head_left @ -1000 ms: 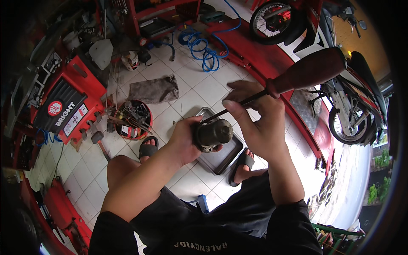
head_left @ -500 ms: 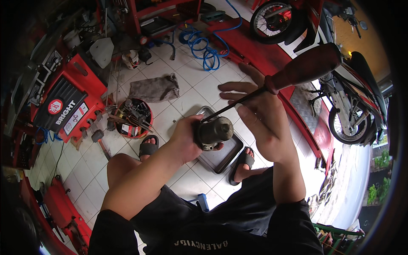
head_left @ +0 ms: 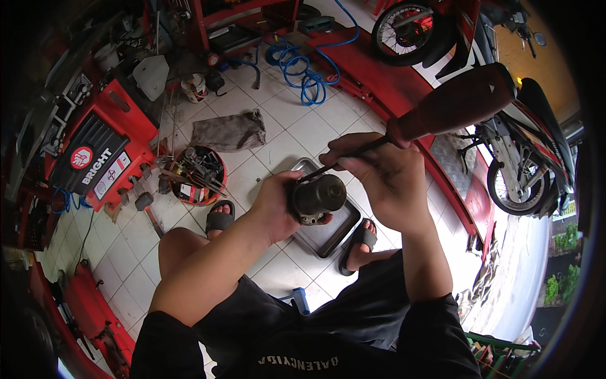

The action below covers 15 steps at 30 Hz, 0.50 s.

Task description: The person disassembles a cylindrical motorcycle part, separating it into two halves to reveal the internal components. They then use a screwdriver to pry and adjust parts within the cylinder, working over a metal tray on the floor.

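Observation:
My left hand (head_left: 274,205) is closed round a dark cylindrical metal motor (head_left: 320,194), its rounded end tilted up and to the right. A screwdriver (head_left: 451,107) with a big dark red handle slants down from the upper right. Its thin shaft runs to the motor's upper left side by my left fingers; the tip is hidden there. The fingers of my right hand (head_left: 394,180) are closed on the shaft just below the handle. Beneath the motor, a shallow metal tray (head_left: 341,232) lies on the tiled floor between my sandalled feet.
A red tub of tools (head_left: 218,165) stands left of the tray, with a dirty grey rag (head_left: 228,131) beyond it. Coiled blue hose (head_left: 303,79) lies at the back. On the right are a red lift platform (head_left: 391,76) and a motorcycle (head_left: 521,151). A red machine (head_left: 104,145) is at left.
My right hand was spread beside the screwdriver; its fingers have now closed on the shaft. The handle has shifted slightly. My left hand and the motor have stayed put.

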Motion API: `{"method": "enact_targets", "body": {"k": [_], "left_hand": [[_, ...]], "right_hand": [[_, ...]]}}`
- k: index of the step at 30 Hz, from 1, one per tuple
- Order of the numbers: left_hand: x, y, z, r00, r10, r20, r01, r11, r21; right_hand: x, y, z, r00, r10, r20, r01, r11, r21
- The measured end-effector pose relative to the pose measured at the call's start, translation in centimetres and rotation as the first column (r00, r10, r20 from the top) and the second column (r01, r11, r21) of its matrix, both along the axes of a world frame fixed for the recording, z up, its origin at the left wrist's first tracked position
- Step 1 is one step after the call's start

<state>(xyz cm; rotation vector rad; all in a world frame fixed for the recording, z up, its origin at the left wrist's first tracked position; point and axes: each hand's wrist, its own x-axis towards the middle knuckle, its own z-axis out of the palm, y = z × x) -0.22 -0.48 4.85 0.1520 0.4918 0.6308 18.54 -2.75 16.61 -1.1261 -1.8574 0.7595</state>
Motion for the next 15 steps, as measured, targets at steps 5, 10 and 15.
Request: {"method": "enact_targets", "body": {"k": [5, 10, 15], "left_hand": [[0.1, -0.2, 0.7, 1.0, 0.004, -0.028, -0.007, 0.997, -0.081], [-0.4, -0.3, 0.8, 0.999, 0.01, -0.043, -0.011, 0.999, -0.031], [-0.2, -0.3, 0.3, 1.0, -0.011, -0.003, 0.011, 1.0, -0.023]], "right_hand": [[-1.0, 0.1, 0.1, 0.994, -0.09, 0.069, 0.082, 0.99, 0.119], [-1.1, -0.1, -0.4, 0.952, 0.11, -0.286, -0.129, 0.99, -0.048], [-1.4, -0.1, -0.8, 0.998, -0.05, -0.038, 0.052, 0.996, 0.067]]}}
